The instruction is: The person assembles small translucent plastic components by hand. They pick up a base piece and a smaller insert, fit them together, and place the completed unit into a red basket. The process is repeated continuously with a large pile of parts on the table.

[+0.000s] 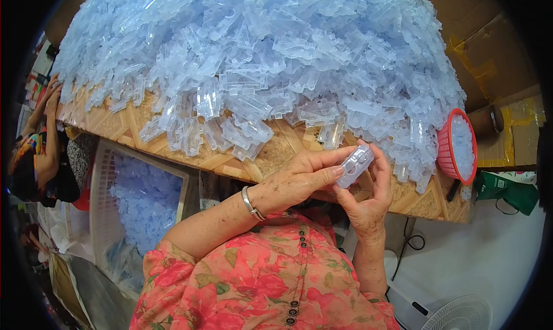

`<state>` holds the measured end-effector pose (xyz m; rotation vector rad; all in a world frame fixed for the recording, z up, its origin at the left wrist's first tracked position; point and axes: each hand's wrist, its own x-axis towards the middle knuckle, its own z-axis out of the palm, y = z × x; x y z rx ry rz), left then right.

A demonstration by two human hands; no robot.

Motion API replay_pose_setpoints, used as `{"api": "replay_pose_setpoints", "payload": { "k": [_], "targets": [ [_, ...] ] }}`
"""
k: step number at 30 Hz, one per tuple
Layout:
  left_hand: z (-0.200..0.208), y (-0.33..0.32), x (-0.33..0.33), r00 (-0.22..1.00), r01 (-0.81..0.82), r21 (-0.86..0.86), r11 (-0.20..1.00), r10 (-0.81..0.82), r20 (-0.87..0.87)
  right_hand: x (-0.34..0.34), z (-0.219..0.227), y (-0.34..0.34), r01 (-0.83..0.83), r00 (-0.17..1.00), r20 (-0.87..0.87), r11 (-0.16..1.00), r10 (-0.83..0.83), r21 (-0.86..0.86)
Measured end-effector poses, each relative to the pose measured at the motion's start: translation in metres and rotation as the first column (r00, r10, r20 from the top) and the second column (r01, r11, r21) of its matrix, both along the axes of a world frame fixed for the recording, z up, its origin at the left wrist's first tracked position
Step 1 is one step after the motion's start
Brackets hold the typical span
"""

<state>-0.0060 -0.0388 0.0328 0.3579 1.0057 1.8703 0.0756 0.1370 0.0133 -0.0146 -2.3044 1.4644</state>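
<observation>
Between my two hands, just over the table's front edge, is a small clear plastic moulded casing with a round opening and ridged details. My left hand grips its left side with thumb and fingers. My right hand holds it from the right, the thumb near its lower end and fingers along its far side. A huge heap of similar clear bluish plastic pieces covers most of the wood-patterned table. Several loose pieces lie at its front, close beyond my left hand.
A red plastic basket with clear pieces stands at the table's right end. At lower left, a pale crate holds more pieces. Another person's arms reach the table's left end. A white fan, green bag and cardboard boxes are right.
</observation>
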Motion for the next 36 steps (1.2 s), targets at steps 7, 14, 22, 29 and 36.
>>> {"api": "replay_pose_setpoints", "payload": {
  "k": [7, 14, 22, 29, 36],
  "targets": [
    [-0.001, 0.001, 0.002, 0.998, -0.027, -0.001, 1.0, 0.026, -0.065, 0.002, 0.008, -0.001, -0.048, 0.998, 0.038, 0.995, 0.051, -0.092],
    [-0.006, 0.002, 0.001, 0.957, -0.047, -0.067, 0.997, 0.026, -0.289, 0.0, -0.003, -0.004, 0.002, 1.0, -0.008, 1.0, -0.003, -0.029],
    [-0.017, 0.018, 0.007, 0.383, -0.394, 0.042, 0.918, 0.206, -0.901, 0.001, -0.015, -0.011, 0.169, 0.98, -0.121, 0.98, -0.156, 0.106],
    [-0.012, 0.008, -0.003, 0.362, -0.35, -0.134, 0.927, 0.002, -0.932, 0.006, 0.007, 0.022, 0.025, 0.996, -0.088, 0.906, 0.014, 0.423],
    [-0.029, 0.02, -0.004, 0.102, -0.464, 0.027, 0.886, 0.083, -0.991, 0.01, 0.008, 0.033, 0.022, 0.997, 0.067, 0.955, -0.044, 0.297]
  ]
}}
